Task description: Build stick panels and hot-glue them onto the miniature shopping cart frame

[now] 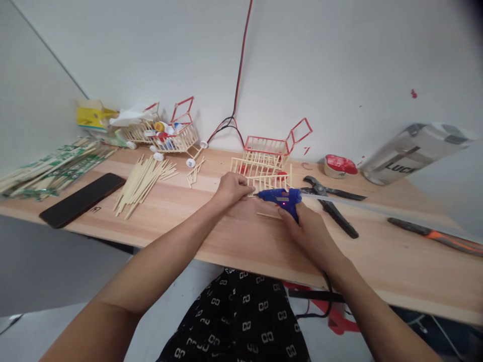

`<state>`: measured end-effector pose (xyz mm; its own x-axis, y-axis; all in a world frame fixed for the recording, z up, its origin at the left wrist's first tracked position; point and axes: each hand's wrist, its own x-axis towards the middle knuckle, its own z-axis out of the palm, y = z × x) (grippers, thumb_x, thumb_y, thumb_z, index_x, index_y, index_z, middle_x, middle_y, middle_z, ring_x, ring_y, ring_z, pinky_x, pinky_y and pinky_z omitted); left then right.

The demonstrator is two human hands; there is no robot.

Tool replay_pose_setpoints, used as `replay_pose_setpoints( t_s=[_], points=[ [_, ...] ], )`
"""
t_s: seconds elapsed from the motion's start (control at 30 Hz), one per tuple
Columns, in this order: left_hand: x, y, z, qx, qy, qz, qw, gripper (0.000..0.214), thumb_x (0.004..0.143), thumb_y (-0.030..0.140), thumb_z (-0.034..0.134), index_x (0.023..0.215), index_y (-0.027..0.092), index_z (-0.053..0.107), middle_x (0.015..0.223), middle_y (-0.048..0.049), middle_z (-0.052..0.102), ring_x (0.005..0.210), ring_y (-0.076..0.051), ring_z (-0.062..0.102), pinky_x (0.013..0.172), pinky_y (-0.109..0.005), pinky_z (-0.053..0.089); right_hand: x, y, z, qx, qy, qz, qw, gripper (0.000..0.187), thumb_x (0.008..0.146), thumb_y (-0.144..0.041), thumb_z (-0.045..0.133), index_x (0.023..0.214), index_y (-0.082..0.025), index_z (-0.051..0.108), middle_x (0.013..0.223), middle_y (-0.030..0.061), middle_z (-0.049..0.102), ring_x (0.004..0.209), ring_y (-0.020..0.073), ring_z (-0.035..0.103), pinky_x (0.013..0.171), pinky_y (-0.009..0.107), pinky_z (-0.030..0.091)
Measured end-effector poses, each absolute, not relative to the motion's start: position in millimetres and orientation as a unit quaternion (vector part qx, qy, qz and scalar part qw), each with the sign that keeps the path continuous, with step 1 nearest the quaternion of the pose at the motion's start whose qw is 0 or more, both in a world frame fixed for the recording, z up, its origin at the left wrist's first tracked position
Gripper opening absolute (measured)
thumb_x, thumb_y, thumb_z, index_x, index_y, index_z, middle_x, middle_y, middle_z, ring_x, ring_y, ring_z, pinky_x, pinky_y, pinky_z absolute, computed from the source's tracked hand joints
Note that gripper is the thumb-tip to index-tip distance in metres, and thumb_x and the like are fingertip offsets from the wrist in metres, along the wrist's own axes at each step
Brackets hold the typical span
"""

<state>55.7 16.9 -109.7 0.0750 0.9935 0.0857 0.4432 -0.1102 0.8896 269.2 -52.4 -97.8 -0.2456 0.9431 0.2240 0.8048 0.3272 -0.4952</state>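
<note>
While right hand (pixel 310 232) grips glue gun (pixel 282 197) | left hand (pixel 232 188) pinches stick frame (pixel 263 174) | far cart (pixel 185 142) holds caps (pixel 161 126)

So on the table (pixel 226 236) I count two stick carts, the cap-filled cart (pixel 166 136) toward the back left corner and the red-rimmed cart (pixel 267 148) mid back edge. One each of: blue glue gun (pixel 281 197), black phone (pixel 81 198), pliers (pixel 328 201), red-topped tin (pixel 339 166), orange-handled knife (pixel 433 235), silver pouch (pixel 411 151). Loose sticks (pixel 141 183) are way too many to count.
</note>
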Motion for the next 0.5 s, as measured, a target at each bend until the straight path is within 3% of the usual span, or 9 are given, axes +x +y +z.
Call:
replay_pose_setpoints(
  t_s=[0.5],
  points=[
    [54.7, 16.5, -109.6, 0.653, 0.557, 0.380, 0.344, 0.030, 0.068, 0.033, 0.066, 0.048, 0.015, 0.054, 0.044, 0.0015, 0.052, 0.045, -0.008, 0.040, 0.048, -0.022, 0.028, 268.2, -53.3, -97.9, -0.587, -0.765, 0.127, 0.232, 0.040, 0.093, -0.044, 0.040, 0.113, -0.015, 0.057, 0.100, 0.0162, 0.070, 0.091, 0.0315, 0.065, 0.072, 0.037, 0.047]
  ],
)
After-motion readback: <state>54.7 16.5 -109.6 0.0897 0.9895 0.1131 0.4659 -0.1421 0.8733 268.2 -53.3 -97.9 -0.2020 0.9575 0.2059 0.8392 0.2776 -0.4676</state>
